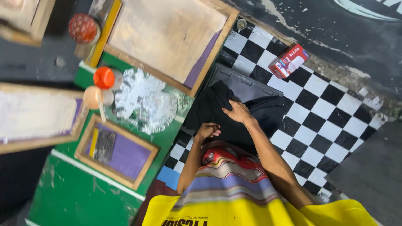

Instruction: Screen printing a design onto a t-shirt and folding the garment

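Note:
A black cloth lies over a dark flat board on the black and white checkered floor. My right hand rests flat on the middle of the cloth, fingers spread. My left hand is at the cloth's near edge, its fingers curled on the fabric. Both forearms reach out from my yellow shirt. A striped, multicoloured cloth lies across my lap below the hands.
To the left is a green table with a small purple-meshed wooden frame, crumpled clear plastic and two orange-lidded jars. A large wooden frame lies beyond. A red and white box sits on the floor.

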